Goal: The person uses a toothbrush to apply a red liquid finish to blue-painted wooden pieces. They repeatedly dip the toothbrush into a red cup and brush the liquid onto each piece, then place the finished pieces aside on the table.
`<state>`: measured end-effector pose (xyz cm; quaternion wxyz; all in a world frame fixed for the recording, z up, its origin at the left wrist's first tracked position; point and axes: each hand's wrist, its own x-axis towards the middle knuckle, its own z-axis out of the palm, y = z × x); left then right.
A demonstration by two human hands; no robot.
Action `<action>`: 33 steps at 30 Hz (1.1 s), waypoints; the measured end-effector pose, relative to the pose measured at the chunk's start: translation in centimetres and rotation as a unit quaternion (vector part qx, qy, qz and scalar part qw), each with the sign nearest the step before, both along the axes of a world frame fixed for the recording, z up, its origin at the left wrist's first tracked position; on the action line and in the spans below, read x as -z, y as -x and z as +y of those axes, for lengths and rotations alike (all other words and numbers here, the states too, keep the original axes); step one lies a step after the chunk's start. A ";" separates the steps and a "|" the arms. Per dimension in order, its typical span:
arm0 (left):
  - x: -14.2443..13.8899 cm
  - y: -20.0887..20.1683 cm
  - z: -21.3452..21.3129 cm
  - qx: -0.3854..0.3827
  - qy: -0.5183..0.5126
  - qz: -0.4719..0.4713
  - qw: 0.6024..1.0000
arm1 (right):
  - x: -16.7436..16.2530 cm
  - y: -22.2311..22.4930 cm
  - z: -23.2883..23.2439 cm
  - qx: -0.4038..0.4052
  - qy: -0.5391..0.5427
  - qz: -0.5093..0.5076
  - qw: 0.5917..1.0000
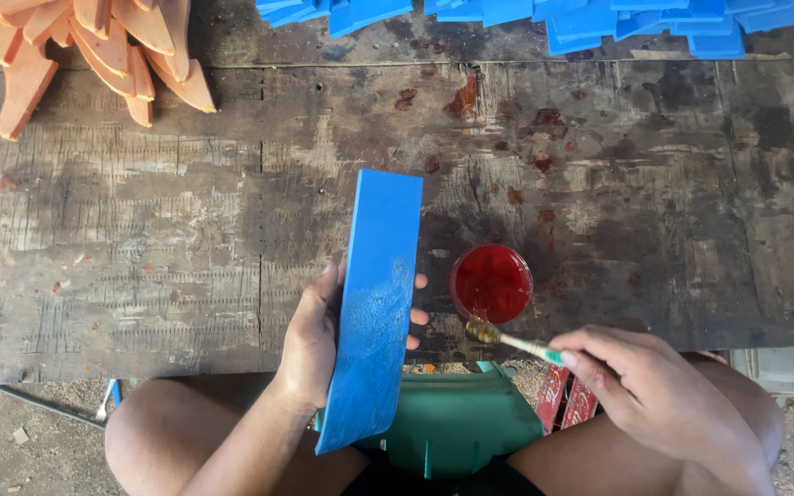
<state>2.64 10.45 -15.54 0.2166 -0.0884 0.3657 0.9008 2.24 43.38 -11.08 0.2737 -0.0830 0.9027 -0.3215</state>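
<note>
1. Head camera looks down at a seated person's lap and a worn wooden workbench [140, 239].
2. Left hand [310, 340] grasps a long blue foam sheet [376, 303], fingers curled round its edges, tilting it up over the knees.
3. Right hand [659, 390] pinches a small brush [512, 342], its bristle tip at the rim of a red glue pot [492, 283].
4. Glossy wet patch covers the sheet's middle; upper part looks dry, so coating seems partly done.
5. Stacks of orange pieces [94, 46] and blue pieces [581, 18] lie along the far edge.
</note>
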 end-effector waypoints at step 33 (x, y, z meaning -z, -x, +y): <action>1.7 -2.6 3.9 0.121 -0.053 0.033 0.991 | 2.5 2.0 -5.0 -0.020 0.162 0.373 0.913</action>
